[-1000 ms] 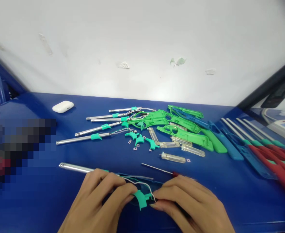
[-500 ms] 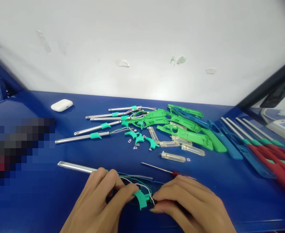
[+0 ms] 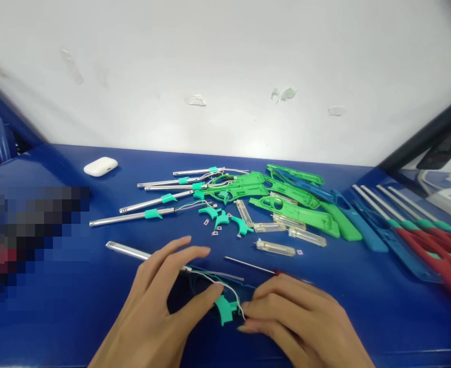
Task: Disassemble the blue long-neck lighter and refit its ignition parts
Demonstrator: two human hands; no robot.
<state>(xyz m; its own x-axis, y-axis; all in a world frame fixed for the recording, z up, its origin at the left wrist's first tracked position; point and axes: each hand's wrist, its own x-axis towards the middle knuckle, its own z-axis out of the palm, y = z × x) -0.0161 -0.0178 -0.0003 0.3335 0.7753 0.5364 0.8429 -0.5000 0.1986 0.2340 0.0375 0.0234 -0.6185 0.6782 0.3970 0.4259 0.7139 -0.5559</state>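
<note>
My left hand [image 3: 156,312] lies low in the middle with its fingers spread and lifted. Only its thumb tip rests on a teal trigger piece [image 3: 223,309]. My right hand [image 3: 302,322] is curled, its fingertips pinched at the trigger's right end, where a white wire [image 3: 225,287] loops in. Under both hands lies a dark blue shell half [image 3: 202,289] with a silver metal tube [image 3: 128,251] sticking out to the left. A thin screwdriver [image 3: 248,265] with a red handle lies just beyond my right hand.
On the blue table [image 3: 75,301] there are several silver tubes with teal clips [image 3: 152,204], loose teal triggers [image 3: 221,220], clear plastic parts [image 3: 275,248] and green shell halves [image 3: 290,207]. Red and blue assembled pieces [image 3: 425,240] lie at the right, a white earbud case [image 3: 100,166] at the back left.
My left fingers have opened and lifted off the tube, leaving only the thumb on the teal trigger. The tube has slid slightly right. My right hand has kept its pinch.
</note>
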